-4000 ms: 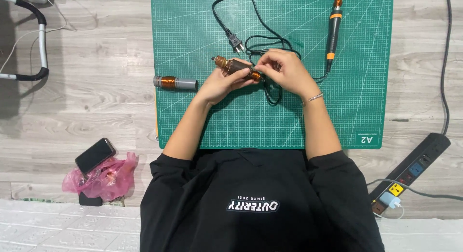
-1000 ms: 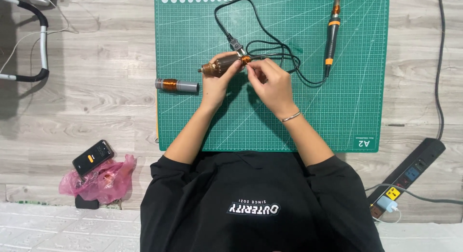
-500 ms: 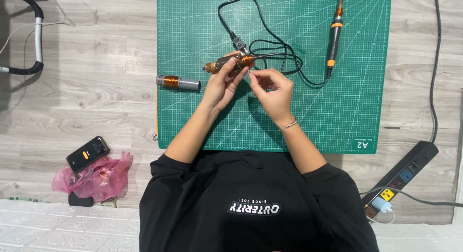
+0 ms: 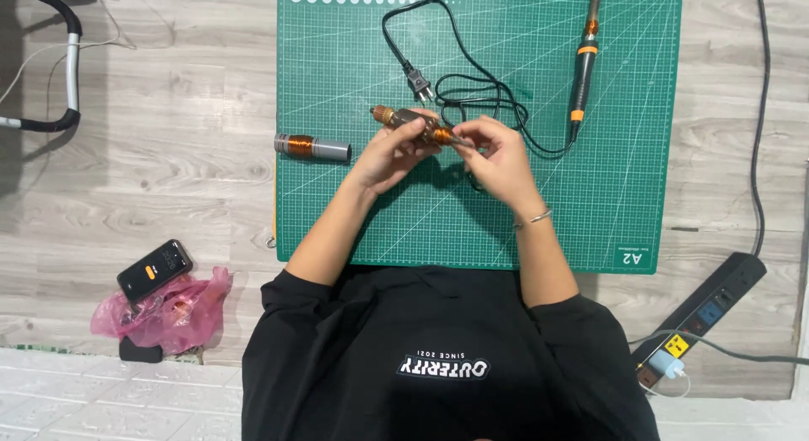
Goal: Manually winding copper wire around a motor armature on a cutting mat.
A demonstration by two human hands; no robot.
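Two hands, left hand [image 4: 389, 157] and right hand [image 4: 497, 158], grip one copper-wound rotor [image 4: 415, 126]; second rotor [image 4: 312, 147] beside mat.

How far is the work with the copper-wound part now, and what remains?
Done: nothing finished is visible. In hand: the left hand holds the copper-wound rotor above the green mat, and the right hand pinches its end. Left: the soldering iron lies untouched, its plug loose on the mat; a second wound part waits aside.
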